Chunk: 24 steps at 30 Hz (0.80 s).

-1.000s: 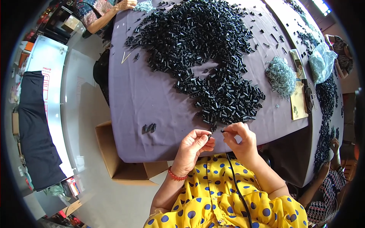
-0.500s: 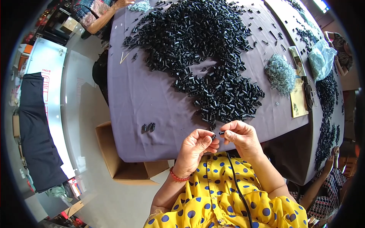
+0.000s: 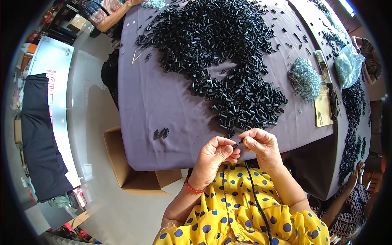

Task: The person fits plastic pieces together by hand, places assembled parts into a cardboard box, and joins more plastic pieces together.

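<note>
A worker's left hand point(image 3: 214, 153) and right hand point(image 3: 261, 143) met just off the near edge of a purple-covered bench point(image 3: 163, 98), the fingers of both pinched shut on one small black plastic piece point(image 3: 237, 143) held between them above a yellow polka-dot lap. Directly beyond the hands lay a broad heap of black tubular parts point(image 3: 228, 61), its near tongue reaching almost to the bench edge and crowding the right hand's side. To the left of that tongue the cloth was bare apart from a few joined black pieces point(image 3: 161, 133) near the edge. A mound of grey metal springs point(image 3: 304, 79), a yellow card point(image 3: 323, 108) and a clear plastic bag point(image 3: 347, 65) sat to the right. An open cardboard box point(image 3: 130, 171) stood on the floor under the bench's near-left corner. Another person's arm point(image 3: 116, 16) rested at the far end.
</note>
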### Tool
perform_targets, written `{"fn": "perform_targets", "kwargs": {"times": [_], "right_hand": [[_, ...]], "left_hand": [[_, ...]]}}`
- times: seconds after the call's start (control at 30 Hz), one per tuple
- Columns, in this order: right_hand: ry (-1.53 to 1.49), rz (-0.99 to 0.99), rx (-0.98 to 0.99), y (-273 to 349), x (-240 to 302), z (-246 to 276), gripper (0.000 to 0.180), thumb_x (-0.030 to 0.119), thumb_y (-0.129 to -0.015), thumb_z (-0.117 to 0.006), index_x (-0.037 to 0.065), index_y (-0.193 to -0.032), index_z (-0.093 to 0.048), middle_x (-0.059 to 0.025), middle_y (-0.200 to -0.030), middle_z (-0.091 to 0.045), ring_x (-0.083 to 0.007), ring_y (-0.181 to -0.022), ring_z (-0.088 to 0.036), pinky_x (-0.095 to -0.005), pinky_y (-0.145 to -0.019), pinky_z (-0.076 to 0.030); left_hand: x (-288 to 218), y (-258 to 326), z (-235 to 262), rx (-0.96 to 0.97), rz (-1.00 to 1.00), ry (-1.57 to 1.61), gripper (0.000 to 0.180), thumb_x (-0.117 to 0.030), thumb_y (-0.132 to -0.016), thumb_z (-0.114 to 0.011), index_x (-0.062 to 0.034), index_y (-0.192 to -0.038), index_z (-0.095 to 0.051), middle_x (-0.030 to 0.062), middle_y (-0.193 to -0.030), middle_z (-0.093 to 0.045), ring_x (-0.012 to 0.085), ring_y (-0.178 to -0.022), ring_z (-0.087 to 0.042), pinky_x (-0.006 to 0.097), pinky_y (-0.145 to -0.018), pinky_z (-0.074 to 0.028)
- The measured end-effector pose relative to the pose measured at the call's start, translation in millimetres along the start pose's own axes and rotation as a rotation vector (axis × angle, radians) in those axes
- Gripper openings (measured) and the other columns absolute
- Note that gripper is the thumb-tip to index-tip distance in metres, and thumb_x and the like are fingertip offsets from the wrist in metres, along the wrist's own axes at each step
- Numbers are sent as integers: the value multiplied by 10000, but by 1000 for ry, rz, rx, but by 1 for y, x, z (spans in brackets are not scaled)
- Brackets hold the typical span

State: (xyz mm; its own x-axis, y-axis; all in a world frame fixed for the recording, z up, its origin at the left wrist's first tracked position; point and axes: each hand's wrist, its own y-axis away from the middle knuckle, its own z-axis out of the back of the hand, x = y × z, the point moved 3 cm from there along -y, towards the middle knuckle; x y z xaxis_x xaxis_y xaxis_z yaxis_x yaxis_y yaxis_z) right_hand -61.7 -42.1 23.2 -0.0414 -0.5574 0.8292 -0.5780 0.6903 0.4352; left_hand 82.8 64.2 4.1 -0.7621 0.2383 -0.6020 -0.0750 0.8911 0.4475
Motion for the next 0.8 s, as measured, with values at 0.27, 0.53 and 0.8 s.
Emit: {"fn": "perform_targets", "kwargs": {"times": [0.27,0.53,0.8], "right_hand": [[10,14,3,0,0,-3,148,127,-932,-734,19,-1033,-736,-15,-959,-711,-74,-793,-594,-238,-726,-500],[13,8,12,1,1,-2,132,121,-918,-750,24,-1005,-733,-13,-954,-714,-69,-803,-601,-234,-733,-499],[10,-45,30,0,-2,-1,143,148,-916,-756,29,-993,-737,-4,-897,-707,-69,-799,-617,-234,-716,-496]], "left_hand": [[0,1,1,9,-18,-3,215,-186,-1013,-628,-18,-1144,-602,95,-1001,-727,147,-887,-705,292,-819,-587],[1,0,0,0,-17,1,217,-185,-1006,-636,-19,-1142,-602,96,-1001,-730,150,-885,-706,294,-818,-589],[1,0,1,5,-19,12,217,-186,-1004,-640,-21,-1140,-602,94,-996,-728,149,-877,-704,297,-819,-592]]}}
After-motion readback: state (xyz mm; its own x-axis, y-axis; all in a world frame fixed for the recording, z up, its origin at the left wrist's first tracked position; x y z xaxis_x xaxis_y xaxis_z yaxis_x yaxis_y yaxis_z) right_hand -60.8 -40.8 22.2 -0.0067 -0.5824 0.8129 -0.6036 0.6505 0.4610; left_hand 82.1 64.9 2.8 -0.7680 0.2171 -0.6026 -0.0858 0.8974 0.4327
